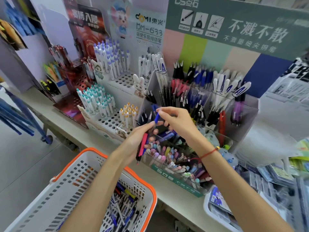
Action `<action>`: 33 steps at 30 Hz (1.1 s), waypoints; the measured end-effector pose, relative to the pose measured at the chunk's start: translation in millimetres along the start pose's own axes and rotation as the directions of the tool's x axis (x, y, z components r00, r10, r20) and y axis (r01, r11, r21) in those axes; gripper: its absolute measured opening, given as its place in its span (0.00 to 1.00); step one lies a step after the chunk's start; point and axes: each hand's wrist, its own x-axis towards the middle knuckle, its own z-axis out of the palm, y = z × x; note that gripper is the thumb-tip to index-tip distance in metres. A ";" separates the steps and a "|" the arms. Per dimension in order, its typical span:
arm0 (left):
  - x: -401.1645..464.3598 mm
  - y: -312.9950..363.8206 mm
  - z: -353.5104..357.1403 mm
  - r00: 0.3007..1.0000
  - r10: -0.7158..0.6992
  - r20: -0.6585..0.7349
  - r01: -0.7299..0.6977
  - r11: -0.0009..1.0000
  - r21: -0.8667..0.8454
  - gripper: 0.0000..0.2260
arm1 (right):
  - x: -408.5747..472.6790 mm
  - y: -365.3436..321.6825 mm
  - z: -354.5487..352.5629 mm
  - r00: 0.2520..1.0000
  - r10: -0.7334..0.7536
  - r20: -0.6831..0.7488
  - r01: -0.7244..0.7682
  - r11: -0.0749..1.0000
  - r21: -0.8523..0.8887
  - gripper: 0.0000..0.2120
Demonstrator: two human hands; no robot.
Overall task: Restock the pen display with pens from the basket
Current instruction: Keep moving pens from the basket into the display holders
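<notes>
Pens filled the scene: the left hand gripped a small bundle of slim plastic pens, pink one outermost, fingers curled round the barrels, while the right hand pinched a blue-barrelled pen between thumb and fingertips above the clear acrylic compartment display. More lay in the white, orange-rimmed basket below the surface. Light, stiff and smooth, such pens probably slip easily, so mid-barrel seemed the surest hold.

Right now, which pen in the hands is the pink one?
The pink pen is the one the left hand grips, pointing down toward the basket. The right hand pinches a blue pen instead.
</notes>
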 end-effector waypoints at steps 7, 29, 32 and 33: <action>10.7 -1.3 27.4 0.999 0.037 0.008 -0.038 0.995 0.092 0.12 | -20.8 2.5 -47.9 0.948 -0.060 -0.313 0.110 0.984 0.143 0.07; 14.8 18.4 48.0 0.997 0.065 0.052 -0.052 0.973 -0.223 0.18 | 31.6 -24.5 -97.0 0.652 -0.623 -0.431 0.080 0.622 -0.779 0.11; 13.9 16.9 46.6 0.995 0.092 0.046 -0.080 0.970 -0.230 0.13 | 39.4 -23.0 -97.5 0.670 -0.653 -0.353 0.046 0.511 -0.858 0.07; 13.5 16.1 45.4 0.994 0.102 0.042 -0.090 0.971 -0.223 0.11 | 40.6 -24.1 -98.4 0.670 -0.664 -0.332 0.038 0.477 -0.878 0.07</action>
